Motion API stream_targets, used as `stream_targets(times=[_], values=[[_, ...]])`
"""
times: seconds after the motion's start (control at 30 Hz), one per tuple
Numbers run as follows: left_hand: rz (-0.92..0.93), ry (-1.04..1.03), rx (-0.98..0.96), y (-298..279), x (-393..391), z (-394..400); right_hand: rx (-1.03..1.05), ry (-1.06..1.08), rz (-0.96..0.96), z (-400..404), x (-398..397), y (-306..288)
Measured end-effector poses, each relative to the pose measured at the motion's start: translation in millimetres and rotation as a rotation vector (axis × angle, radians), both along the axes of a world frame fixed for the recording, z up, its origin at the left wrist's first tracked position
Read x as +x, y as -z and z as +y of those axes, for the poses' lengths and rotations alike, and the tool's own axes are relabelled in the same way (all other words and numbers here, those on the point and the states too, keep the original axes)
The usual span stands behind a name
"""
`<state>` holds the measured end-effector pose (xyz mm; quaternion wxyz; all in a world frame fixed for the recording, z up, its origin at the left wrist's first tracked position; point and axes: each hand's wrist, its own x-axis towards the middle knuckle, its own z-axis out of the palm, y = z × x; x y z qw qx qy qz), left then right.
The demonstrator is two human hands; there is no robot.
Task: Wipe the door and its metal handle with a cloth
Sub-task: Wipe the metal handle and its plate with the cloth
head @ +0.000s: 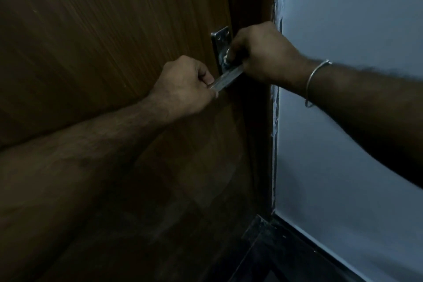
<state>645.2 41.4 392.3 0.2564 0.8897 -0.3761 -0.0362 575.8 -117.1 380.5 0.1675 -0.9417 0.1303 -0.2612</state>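
At the door (103, 52) edge, the left hand (183, 88) grips the handle (226, 79) tip (lever slanting up-right), while the right hand (263, 52) pinches a cloth (226, 58) at its base.

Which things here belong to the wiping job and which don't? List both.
Job: door; handle, its free end gripped by the left hand; plate; cloth, only a scrap showing, pressed to the plate by the right hand.
Not the job: wall; bangle; floor.
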Motion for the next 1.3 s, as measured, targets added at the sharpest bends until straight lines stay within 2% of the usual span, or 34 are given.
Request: stream_targets(times=[0.1,0.33,0.5,0.63,0.73,0.83,0.93,1.0,1.17,1.23,1.3], values=[[0.014,0.001,0.011,-2,-1,-1,-0.025,-0.028,0.134,-11,-4,-20],[0.032,-0.017,0.005,-1,-1,-2,-0.038,-0.004,0.136,-5,12,-11],[0.052,-0.009,-0.001,-1,0,-1,0.123,0.09,-0.012,7,-9,5],[0.112,-0.038,0.005,-4,1,-2,0.118,-0.008,-0.09,50,-3,24],[0.148,-0.026,0.001,-5,-1,0,0.176,0.064,-0.042,24,-6,15],[0.166,-0.02,-0.02,-4,-2,0,0.212,0.164,-0.086,7,-5,12],[0.207,-0.064,-0.018,-7,-2,0,0.235,0.022,-0.134,43,-2,32],[0.301,-0.086,-0.012,-10,-2,1,0.243,-0.038,-0.188,53,-4,42],[0.401,-0.075,-0.043,-11,-1,4,0.366,0.184,-0.322,21,-3,40],[0.415,-0.088,-0.056,-10,1,5,0.415,0.127,-0.353,44,-4,50],[0.422,-0.077,-0.044,-10,6,7,0.468,-0.065,-0.267,77,-7,67]])
